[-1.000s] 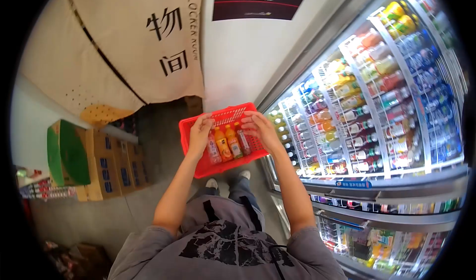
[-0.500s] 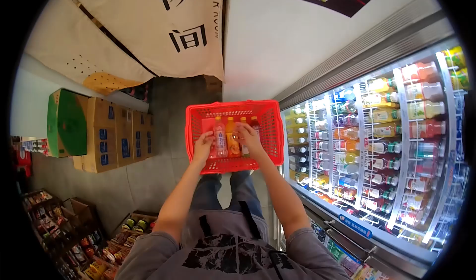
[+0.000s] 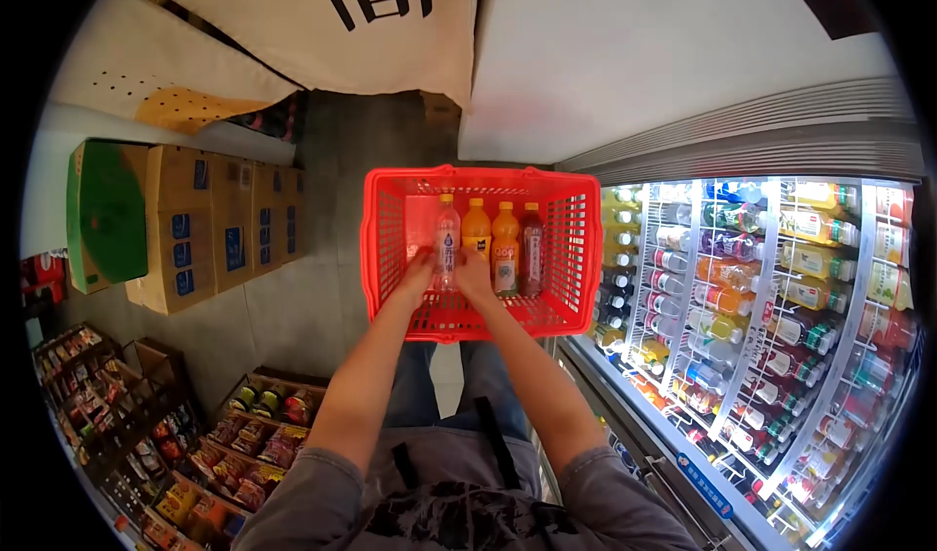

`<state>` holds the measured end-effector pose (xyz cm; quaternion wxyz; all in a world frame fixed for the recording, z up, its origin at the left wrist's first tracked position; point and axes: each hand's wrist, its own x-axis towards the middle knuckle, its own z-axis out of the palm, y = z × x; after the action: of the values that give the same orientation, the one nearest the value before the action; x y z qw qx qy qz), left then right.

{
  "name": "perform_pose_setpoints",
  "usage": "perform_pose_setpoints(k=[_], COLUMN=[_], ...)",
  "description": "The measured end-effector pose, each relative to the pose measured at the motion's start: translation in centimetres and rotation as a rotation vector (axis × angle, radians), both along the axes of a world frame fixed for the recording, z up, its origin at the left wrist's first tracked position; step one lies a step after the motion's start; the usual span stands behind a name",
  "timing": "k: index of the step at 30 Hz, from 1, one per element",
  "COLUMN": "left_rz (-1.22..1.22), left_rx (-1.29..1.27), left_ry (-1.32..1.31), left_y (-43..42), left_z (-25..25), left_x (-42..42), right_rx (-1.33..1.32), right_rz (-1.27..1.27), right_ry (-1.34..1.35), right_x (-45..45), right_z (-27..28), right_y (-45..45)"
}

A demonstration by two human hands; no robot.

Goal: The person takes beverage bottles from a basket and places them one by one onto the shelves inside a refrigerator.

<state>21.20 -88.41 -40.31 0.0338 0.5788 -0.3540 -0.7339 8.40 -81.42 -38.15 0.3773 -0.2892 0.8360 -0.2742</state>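
A red plastic shopping basket (image 3: 577, 244) lies below me with several drink bottles in a row inside. Leftmost is a clear bottle (image 3: 448, 221) with a pale label and yellow cap. Beside it are an orange juice bottle (image 3: 476, 224), another orange juice bottle (image 3: 505, 227) and a dark reddish bottle (image 3: 532, 244). My left hand (image 3: 420, 274) is closed against the clear bottle's left side, its fingertips partly hidden. My right hand (image 3: 472, 276) is closed at the same bottle's right side, covering the lower part of the first orange juice bottle.
On the right stands a lit drinks cooler (image 3: 742, 297) with packed shelves. Stacked cardboard boxes (image 3: 229, 224) are at the left, snack racks (image 3: 244, 444) at the lower left. A cloth curtain (image 3: 381, 53) hangs ahead beside a white wall (image 3: 586, 73).
My right hand has moved left, from the bottles on the right to the clear bottle. My left hand has come closer to it too. The view has shifted, and the basket looks larger.
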Motion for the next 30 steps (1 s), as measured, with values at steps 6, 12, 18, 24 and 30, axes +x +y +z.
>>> perform_pose_setpoints(k=[6, 12, 18, 24, 30], left_rz=[-0.033, 0.002, 0.153, 0.086, 0.041], left_rx=[0.012, 0.057, 0.206, 0.187, 0.112], left_ry=[0.041, 0.103, 0.19, 0.307, 0.532], left_y=[0.9, 0.7, 0.1, 0.2, 1.6], left_z=[-0.3, -3.1, 2.9, 11.3, 19.9], left_x=[0.3, 1.7, 1.0, 1.2, 1.3], right_rx=[0.09, 0.057, -0.124, -0.264, -0.494], right_rz=[0.23, 0.14, -0.031, -0.239, -0.294], right_ry=[0.071, 0.018, -0.247, -0.59, -0.791], right_x=[-0.1, 1.1, 0.9, 0.2, 0.4], right_z=[-1.5, 1.3, 0.6, 9.9, 18.7], right_y=[-1.2, -1.3, 0.5, 2.3, 4.6])
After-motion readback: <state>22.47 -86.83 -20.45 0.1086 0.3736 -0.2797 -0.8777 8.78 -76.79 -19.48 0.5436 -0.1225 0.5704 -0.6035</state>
